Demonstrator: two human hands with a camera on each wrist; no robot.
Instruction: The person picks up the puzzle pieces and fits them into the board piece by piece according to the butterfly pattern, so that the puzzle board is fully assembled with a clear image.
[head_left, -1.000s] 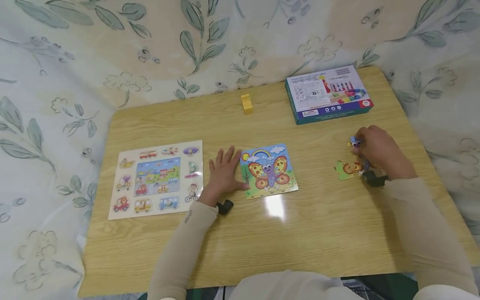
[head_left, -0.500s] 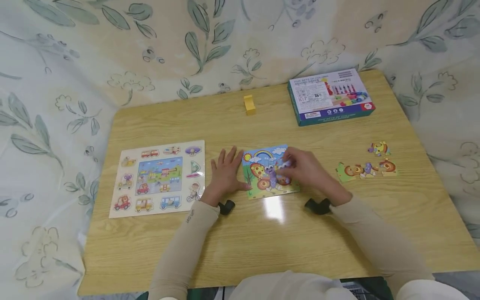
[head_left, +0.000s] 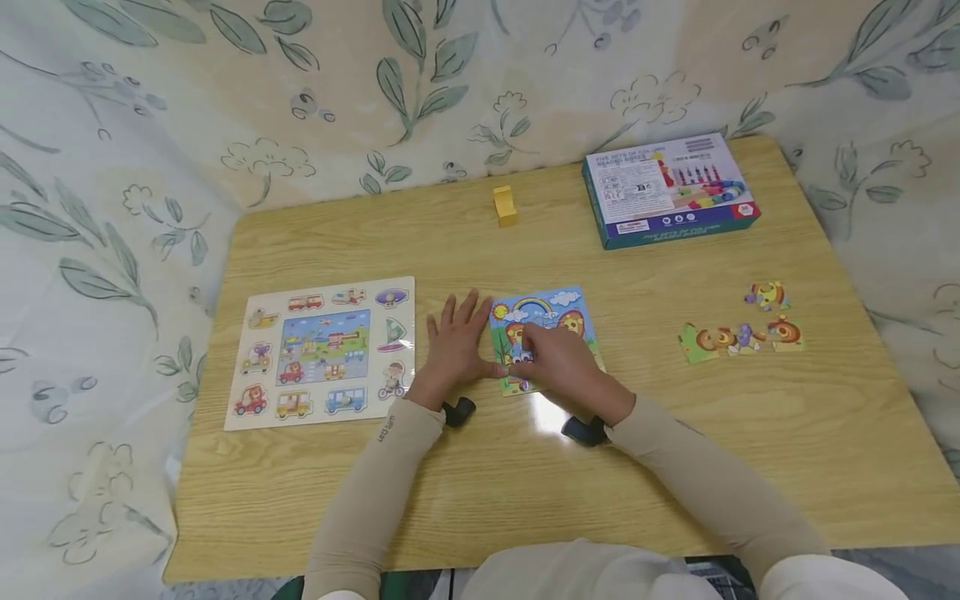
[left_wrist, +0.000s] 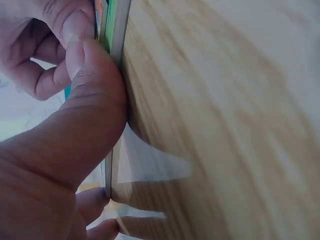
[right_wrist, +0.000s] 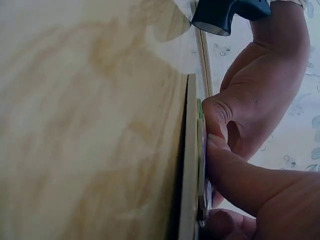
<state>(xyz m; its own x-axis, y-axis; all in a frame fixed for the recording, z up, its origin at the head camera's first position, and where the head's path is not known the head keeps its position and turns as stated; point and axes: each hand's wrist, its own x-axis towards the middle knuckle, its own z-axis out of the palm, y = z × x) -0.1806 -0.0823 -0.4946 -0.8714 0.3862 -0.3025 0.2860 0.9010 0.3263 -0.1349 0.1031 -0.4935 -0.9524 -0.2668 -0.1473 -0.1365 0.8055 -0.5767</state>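
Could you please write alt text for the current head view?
A person's right hand holds a small piece at a butterfly puzzle, the spread left hand touching its edge. A vehicle picture board lies left, loose pieces and a box right.

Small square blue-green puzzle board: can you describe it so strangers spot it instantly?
On the pale wood-grain table, find the person's left hand and right hand close together. There lies the small square blue-green puzzle board. Unlike the larger cream-bordered vehicle board at left, it bears a sun and rainbow.
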